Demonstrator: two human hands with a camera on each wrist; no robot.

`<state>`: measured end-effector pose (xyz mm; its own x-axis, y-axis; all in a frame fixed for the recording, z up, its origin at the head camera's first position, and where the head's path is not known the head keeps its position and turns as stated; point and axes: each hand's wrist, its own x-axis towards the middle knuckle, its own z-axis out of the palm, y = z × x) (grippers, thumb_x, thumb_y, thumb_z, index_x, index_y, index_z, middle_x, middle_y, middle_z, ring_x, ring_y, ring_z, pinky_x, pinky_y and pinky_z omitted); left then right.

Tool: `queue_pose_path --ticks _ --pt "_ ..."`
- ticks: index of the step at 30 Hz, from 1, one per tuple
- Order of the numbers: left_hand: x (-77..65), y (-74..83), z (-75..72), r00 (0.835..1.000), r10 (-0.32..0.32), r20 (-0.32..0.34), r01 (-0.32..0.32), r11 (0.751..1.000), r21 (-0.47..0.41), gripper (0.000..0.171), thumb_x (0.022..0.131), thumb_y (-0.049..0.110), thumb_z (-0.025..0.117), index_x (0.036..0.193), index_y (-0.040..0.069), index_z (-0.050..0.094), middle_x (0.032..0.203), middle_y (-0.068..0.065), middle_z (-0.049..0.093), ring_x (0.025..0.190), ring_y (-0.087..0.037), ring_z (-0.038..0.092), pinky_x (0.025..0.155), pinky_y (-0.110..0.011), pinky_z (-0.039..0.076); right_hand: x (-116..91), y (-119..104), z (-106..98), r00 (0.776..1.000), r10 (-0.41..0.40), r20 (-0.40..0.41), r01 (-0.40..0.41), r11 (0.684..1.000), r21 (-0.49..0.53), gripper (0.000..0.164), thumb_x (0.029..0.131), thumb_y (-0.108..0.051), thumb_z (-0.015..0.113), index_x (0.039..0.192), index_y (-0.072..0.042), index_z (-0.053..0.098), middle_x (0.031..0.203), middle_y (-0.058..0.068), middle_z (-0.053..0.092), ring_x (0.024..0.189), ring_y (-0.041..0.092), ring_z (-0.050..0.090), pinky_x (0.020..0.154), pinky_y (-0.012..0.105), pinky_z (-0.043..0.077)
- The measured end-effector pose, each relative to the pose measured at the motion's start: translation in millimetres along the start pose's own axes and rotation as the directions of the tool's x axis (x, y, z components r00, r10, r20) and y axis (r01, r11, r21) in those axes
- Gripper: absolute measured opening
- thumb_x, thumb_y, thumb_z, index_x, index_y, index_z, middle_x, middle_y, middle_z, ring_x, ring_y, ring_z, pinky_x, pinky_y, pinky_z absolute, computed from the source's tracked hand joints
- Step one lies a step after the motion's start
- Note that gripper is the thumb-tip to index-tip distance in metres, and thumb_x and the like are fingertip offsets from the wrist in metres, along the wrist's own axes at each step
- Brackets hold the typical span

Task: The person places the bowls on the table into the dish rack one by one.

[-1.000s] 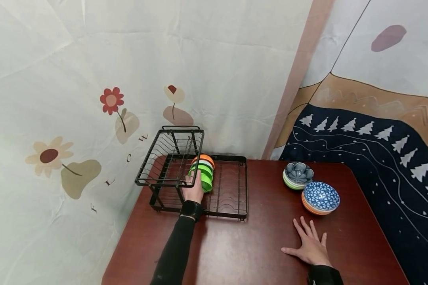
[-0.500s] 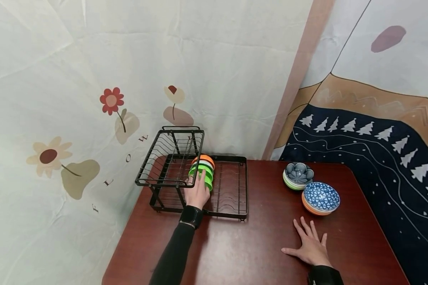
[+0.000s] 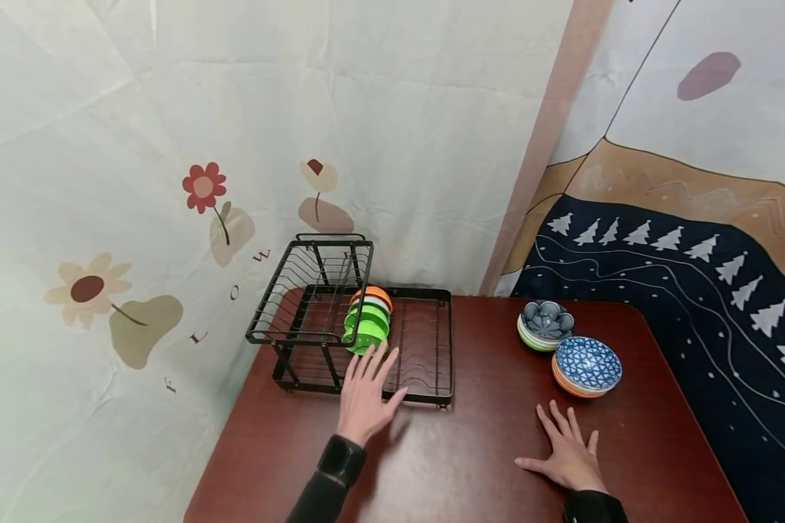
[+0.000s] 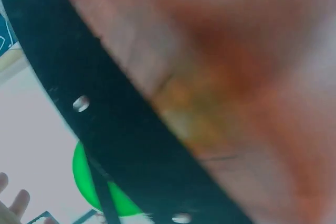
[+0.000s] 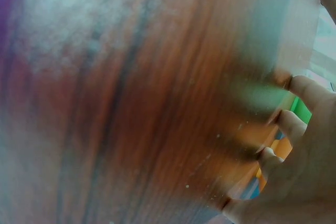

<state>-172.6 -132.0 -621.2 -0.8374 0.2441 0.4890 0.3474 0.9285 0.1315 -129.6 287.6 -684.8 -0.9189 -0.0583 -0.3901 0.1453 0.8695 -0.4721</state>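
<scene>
My left hand point(image 3: 368, 399) is spread with straight fingers over the front edge of a black two-tier dish rack point(image 3: 425, 396), holding nothing. Just beyond its fingertips, bowls stand on edge in a row in the lower tier: green bowls point(image 3: 368, 334) in front, an orange bowl point(image 3: 374, 293) at the back, white between. The rack's upper basket partly hides them. My right hand point(image 3: 569, 457) lies on the table with fingers spread. Beyond it sit a blue-patterned bowl point(image 3: 589, 362) on an orange one and a grey flower-shaped bowl point(image 3: 547, 319) stacked on white and green ones.
The reddish-brown wooden table point(image 3: 484, 450) has a printed cloth point(image 3: 432, 145) hanging behind it. A dark blue cloth with white trees point(image 3: 680, 290) hangs along the right side. The rack's raised basket point(image 3: 310, 290) overhangs the left part of its lower tier.
My left hand has let go of the front green bowl and drawn back toward me, its fingers straightening. The bowls stay in the rack. My right hand has not moved.
</scene>
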Motion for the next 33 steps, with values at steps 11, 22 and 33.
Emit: queue_pose_path --ticks 11,22,33 --pt "-65.8 -16.8 -0.1 1.0 -0.013 -0.018 0.013 1.0 -0.008 0.09 0.084 0.054 0.085 0.162 0.021 0.056 0.166 -0.01 0.058 0.149 -0.033 0.057 0.12 -0.059 0.049 1 0 -1 1.0 -0.006 -0.005 0.006 1.0 0.004 0.142 0.07 -0.082 0.088 0.173 -0.004 0.029 0.18 0.035 0.01 0.164 0.065 -0.003 0.115 0.095 -0.016" --pt "-91.2 -24.5 13.0 0.992 -0.089 0.086 0.092 0.995 -0.029 0.075 0.084 0.053 0.087 0.147 0.017 0.066 0.158 -0.014 0.06 0.135 -0.037 0.065 0.11 -0.064 0.056 -2 0 0 1.0 0.003 -0.009 -0.003 1.0 0.008 0.141 0.07 -0.081 0.088 0.173 -0.004 0.03 0.18 0.035 0.01 0.164 0.065 -0.002 0.116 0.095 -0.015" --pt "-100.4 -27.5 14.9 0.907 -0.184 0.379 0.218 0.975 -0.049 0.081 0.094 0.062 0.075 0.161 0.02 0.058 0.165 -0.01 0.059 0.151 -0.037 0.056 0.121 -0.071 0.045 0 1 2 1.0 -0.002 -0.009 0.002 1.0 0.005 0.141 0.07 -0.082 0.088 0.173 -0.004 0.03 0.18 0.035 0.01 0.164 0.065 -0.002 0.116 0.095 -0.015"
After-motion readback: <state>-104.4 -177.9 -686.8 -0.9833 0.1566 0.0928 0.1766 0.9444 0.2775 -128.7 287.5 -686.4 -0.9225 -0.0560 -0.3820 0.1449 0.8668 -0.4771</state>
